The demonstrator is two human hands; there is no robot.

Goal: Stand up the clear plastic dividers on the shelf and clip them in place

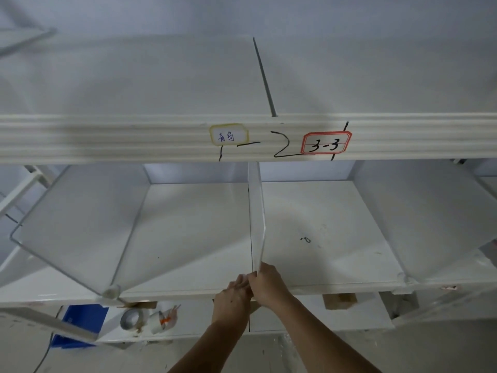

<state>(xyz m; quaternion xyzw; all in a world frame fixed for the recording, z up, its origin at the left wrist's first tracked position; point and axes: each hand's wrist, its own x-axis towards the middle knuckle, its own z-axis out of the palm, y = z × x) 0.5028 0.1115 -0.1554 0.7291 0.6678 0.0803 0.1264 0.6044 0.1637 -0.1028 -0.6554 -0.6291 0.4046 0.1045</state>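
A clear plastic divider (256, 211) stands upright in the middle of the white shelf (193, 238), running from the back wall to the front edge. My left hand (232, 297) and my right hand (267, 285) both grip its front lower corner at the shelf lip. A second clear divider (80, 224) leans tilted to the left, its front end in a round clip (110, 291). A third clear divider (430, 219) leans tilted on the right, with a clip (403, 277) at its front end.
The upper shelf's front rail (134, 138) carries a yellow label (228, 134) and a red label "3-3" (326, 142). Below the shelf sit a blue bin (83, 319), a tape roll (131, 319), a white cup (164, 320) and a cardboard piece (339, 301).
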